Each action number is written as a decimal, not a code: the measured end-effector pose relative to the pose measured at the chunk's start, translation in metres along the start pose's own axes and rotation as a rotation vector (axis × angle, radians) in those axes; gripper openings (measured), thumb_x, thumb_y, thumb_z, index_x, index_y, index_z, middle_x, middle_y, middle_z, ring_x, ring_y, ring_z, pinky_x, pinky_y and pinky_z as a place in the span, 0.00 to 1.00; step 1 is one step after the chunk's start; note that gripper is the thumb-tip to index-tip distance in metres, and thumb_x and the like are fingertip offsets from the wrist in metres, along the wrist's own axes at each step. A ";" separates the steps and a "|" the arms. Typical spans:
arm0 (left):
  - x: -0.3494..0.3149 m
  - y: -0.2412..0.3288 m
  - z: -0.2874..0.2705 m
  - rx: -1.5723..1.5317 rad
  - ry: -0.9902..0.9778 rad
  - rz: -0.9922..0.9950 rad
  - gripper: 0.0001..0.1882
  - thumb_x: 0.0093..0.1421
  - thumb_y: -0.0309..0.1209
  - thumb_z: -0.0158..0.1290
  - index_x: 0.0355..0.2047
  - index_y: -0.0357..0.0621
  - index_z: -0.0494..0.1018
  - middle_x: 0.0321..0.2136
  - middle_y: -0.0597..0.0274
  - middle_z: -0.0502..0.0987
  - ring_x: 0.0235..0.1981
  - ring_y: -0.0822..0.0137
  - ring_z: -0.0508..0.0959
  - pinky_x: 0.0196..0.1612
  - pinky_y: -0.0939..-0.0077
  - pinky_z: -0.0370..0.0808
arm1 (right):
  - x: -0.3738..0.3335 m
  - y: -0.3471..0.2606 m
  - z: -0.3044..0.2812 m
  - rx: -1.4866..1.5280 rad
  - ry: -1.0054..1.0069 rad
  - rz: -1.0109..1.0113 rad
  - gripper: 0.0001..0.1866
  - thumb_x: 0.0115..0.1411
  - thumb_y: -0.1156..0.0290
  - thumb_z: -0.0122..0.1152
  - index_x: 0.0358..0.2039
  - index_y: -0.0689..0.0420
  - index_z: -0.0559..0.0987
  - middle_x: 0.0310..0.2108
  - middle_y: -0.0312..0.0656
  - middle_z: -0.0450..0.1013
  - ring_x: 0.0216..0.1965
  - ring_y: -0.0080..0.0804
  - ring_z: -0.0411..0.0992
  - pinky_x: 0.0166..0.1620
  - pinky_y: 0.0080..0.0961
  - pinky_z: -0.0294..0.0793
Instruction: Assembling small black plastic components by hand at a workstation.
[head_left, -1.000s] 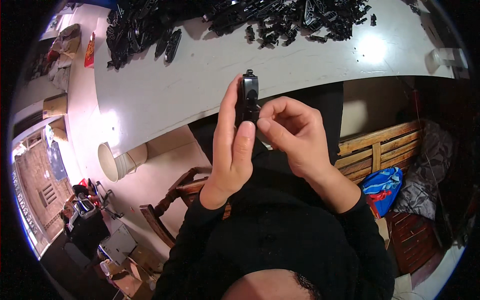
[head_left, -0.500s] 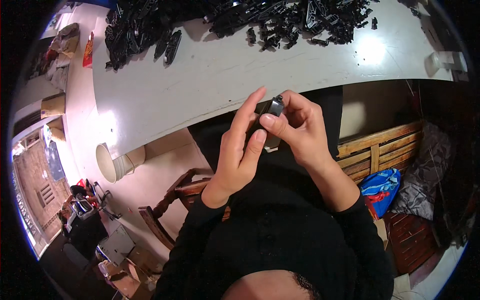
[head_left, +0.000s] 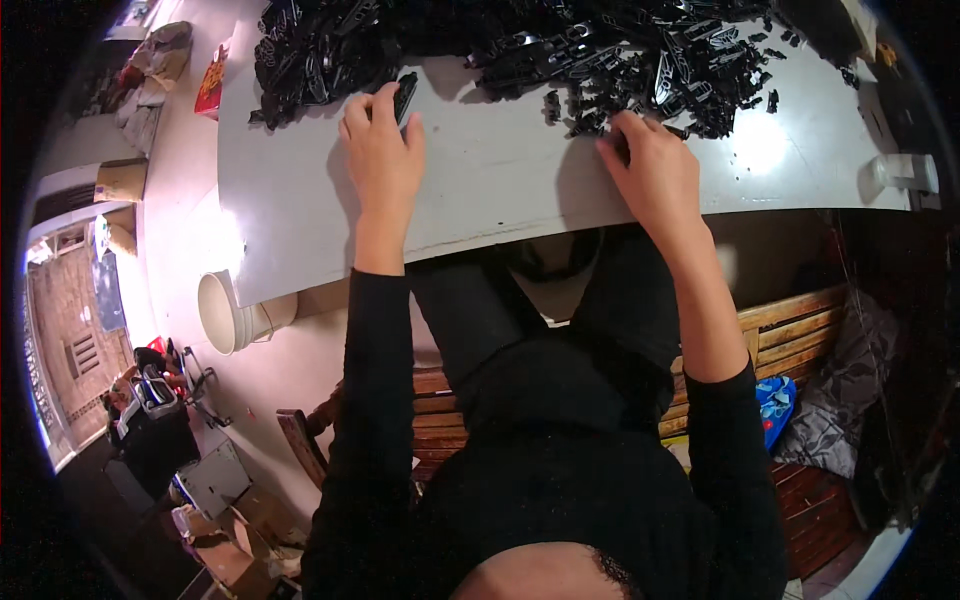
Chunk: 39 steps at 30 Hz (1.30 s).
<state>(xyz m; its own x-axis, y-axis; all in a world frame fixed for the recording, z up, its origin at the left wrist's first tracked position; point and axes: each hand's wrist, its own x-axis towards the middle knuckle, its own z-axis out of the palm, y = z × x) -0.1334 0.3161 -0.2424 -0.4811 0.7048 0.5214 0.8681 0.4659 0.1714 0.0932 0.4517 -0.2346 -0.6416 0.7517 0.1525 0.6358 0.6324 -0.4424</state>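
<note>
Both my arms reach forward over the table. My left hand [head_left: 380,150] is closed around a long black plastic part [head_left: 405,97], with the fingers on one side and the thumb on the other. It is beside the big heap of similar black parts [head_left: 320,65]. My right hand [head_left: 655,170] is at the near edge of a pile of small black plastic pieces [head_left: 590,112]. Its fingers and thumb are bent together, and what lies between the fingertips is hidden.
The light grey table [head_left: 480,190] bears both piles. A clear plastic cup [head_left: 895,173] lies near its right end. Below the left corner stands a white bucket [head_left: 225,315]. A wooden bench [head_left: 795,325] is behind me, with a blue bag [head_left: 775,405] on it.
My hands were together near my body, holding a black plastic part. They have since moved apart and forward, left to the long parts, right to the small pieces. The view has shifted slightly.
</note>
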 end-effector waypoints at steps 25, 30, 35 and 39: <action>-0.032 0.082 -0.071 -1.496 -0.478 -0.685 0.18 0.62 0.34 0.34 0.46 0.34 0.62 0.24 0.61 0.67 0.17 0.75 0.66 0.21 0.84 0.63 | -0.050 -0.026 -0.052 1.720 -0.452 0.466 0.08 0.54 0.72 0.53 0.33 0.59 0.67 0.21 0.52 0.73 0.07 0.17 0.54 0.12 0.12 0.52; -0.036 0.101 -0.079 -1.570 -0.583 -0.715 0.22 0.62 0.39 0.37 0.51 0.36 0.56 0.29 0.53 0.68 0.18 0.73 0.67 0.15 0.87 0.60 | -0.053 -0.035 -0.047 1.720 -0.414 0.482 0.07 0.53 0.73 0.56 0.31 0.61 0.70 0.21 0.42 0.72 0.12 0.17 0.60 0.16 0.11 0.57; -0.039 0.104 -0.078 -1.540 -0.621 -0.631 0.21 0.64 0.37 0.35 0.54 0.40 0.53 0.28 0.58 0.69 0.16 0.77 0.62 0.21 0.88 0.60 | -0.054 -0.044 -0.045 1.557 -0.440 0.452 0.06 0.50 0.76 0.59 0.29 0.63 0.73 0.23 0.34 0.69 0.17 0.16 0.63 0.20 0.11 0.61; -0.042 0.107 -0.075 -1.509 -0.601 -0.633 0.25 0.63 0.39 0.35 0.57 0.39 0.51 0.30 0.62 0.68 0.22 0.78 0.63 0.24 0.89 0.59 | -0.053 -0.050 -0.045 1.481 -0.398 0.337 0.04 0.50 0.78 0.56 0.26 0.62 0.71 0.23 0.34 0.70 0.19 0.16 0.66 0.24 0.11 0.64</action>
<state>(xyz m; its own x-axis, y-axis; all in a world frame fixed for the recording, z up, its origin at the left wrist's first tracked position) -0.0114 0.2958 -0.1837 -0.4335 0.8726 -0.2253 -0.2822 0.1060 0.9535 0.1146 0.3879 -0.1810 -0.7817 0.5686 -0.2561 -0.0497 -0.4661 -0.8833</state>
